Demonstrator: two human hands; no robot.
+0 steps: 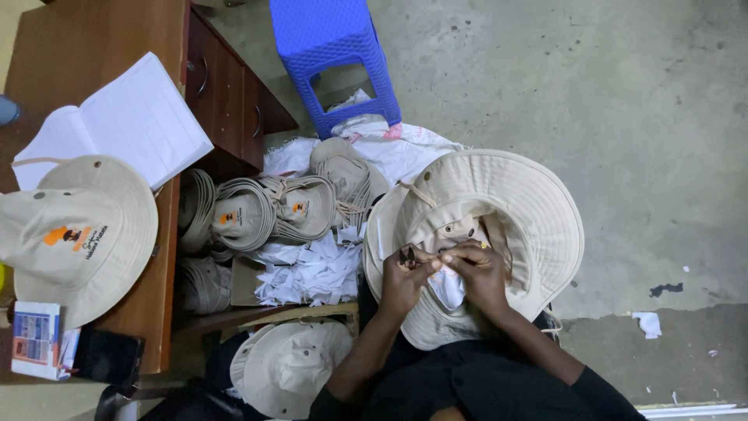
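Note:
A beige wide-brimmed hat (538,210) lies upside down on my lap. My left hand (405,279) holds a small dark cutting tool (408,258) at the hat's inner band. My right hand (479,269) pinches the inner band beside a white label or lining (449,287) inside the crown. Both hands meet at the middle of the hat.
Stacks of beige hats (265,210) and a heap of white paper scraps (312,273) lie to my left. A wooden desk (140,312) carries another hat (78,234), an open notebook (132,117) and a small box (35,339). A blue plastic stool (335,54) stands ahead.

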